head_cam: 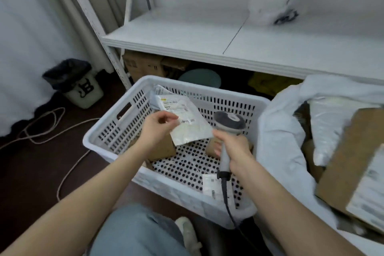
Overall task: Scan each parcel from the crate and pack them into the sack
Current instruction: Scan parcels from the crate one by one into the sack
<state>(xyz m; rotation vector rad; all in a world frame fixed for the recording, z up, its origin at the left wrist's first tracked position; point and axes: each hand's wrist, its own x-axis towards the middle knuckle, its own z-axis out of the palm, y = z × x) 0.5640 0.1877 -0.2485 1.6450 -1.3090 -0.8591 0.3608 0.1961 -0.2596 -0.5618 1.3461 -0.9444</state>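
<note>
— Where is the parcel that's being handled?
— One flat white parcel (188, 123) is pinched at its edge by the left hand (158, 129), label up, above the white crate (116, 129).
— And the other of the two hands?
— The right hand (234, 149) is wrapped round the handle of the one grey scanner (229, 120). Its head sits just right of the parcel.
— What lies in the crate?
— Four that I can count: a first brown box (164, 148) under the left hand, a second brown box (209, 144) by the right hand's fingers, one white mailer (159, 90) beyond the left hand, and one small packet (212, 187) left of the right wrist.
— The sack?
— One white sack (278, 131), open, just right of the right hand. It shows one labelled carton (349, 151) and one white pouch (332, 122).
— Farther out?
— One shelf (187, 35) beyond both hands and one bin (76, 83) well left of them.
</note>
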